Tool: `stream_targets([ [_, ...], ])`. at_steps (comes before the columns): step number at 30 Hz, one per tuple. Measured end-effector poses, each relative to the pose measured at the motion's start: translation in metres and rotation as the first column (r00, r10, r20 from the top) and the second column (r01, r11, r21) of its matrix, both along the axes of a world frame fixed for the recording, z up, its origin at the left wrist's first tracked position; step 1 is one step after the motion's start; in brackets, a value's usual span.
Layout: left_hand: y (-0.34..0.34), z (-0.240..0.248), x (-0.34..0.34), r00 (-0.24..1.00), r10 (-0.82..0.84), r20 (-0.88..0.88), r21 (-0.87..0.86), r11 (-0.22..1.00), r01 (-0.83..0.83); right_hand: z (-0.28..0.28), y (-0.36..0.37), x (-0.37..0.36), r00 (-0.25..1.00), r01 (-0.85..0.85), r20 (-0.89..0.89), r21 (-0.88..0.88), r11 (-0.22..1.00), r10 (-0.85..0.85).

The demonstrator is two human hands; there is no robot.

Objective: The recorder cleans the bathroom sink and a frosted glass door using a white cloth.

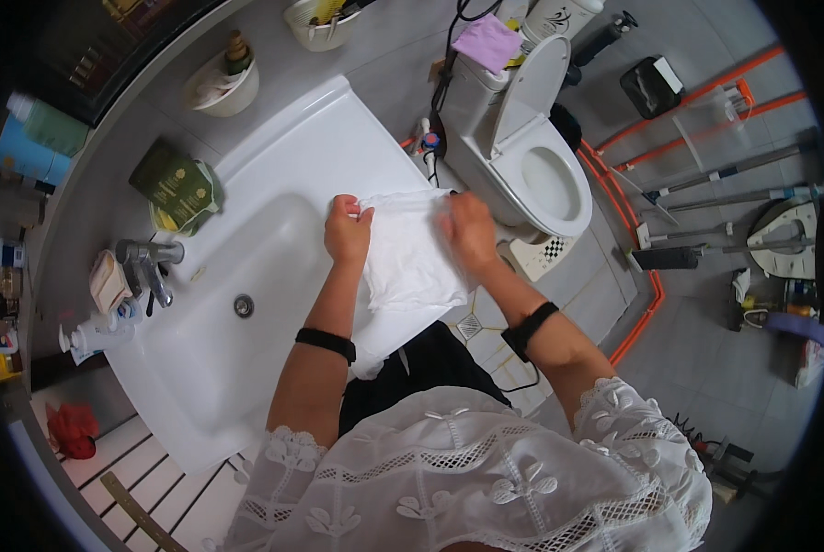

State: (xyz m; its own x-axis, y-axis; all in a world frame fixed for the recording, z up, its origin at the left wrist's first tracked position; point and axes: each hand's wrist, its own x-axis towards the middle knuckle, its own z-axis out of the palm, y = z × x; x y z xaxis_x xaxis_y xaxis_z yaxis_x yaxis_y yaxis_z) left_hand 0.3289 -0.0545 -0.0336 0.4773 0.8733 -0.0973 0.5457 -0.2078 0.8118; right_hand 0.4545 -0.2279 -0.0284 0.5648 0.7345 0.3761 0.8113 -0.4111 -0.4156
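Note:
A thin white cloth (412, 253) hangs spread between my two hands, above the right end of the white washbasin (361, 138). My left hand (348, 232) pinches its upper left corner between thumb and fingers. At the upper right corner, my right hand (470, 232) is closed on the cloth's edge; its fingertips are slightly blurred. Soft creases run across the fabric, and its lower edge droops near the basin's front rim. Another bit of white fabric (369, 366) shows below, by the front rim; whether it belongs to the same cloth I cannot tell.
Left of the bowl stand a chrome tap (145, 267), pump bottles (99, 333) and a green package (177, 189). Two white baskets (223, 87) hang on the wall. To the right is a toilet (541, 179) with its lid raised, then orange pipes (635, 216) and long-handled mops (734, 175).

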Motion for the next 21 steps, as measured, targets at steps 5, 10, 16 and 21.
stream_targets([
  [5, -0.021, 0.010, -0.009, 0.944, -0.251, -0.213, 0.662, 0.674, 0.329, 0.010, -0.034, -0.057, 0.958, -0.278, -0.043, -0.392, 0.877, 0.285],
  [10, -0.032, 0.000, -0.029, 0.790, -0.503, -0.351, 0.547, 0.574, 0.609, -0.003, -0.059, -0.058, 0.984, -0.150, 0.013, -0.484, 0.862, 0.179],
  [16, -0.015, -0.005, -0.063, 0.877, -0.479, 0.039, 0.479, 0.779, 0.404, 0.009, -0.061, -0.073, 0.998, -0.040, 0.018, -0.468, 0.883, 0.055],
  [21, -0.023, -0.041, -0.169, 0.859, -0.452, -0.240, -0.231, 0.886, 0.401, 0.032, -0.050, -0.109, 0.902, -0.421, -0.168, -0.152, 0.894, 0.397],
])
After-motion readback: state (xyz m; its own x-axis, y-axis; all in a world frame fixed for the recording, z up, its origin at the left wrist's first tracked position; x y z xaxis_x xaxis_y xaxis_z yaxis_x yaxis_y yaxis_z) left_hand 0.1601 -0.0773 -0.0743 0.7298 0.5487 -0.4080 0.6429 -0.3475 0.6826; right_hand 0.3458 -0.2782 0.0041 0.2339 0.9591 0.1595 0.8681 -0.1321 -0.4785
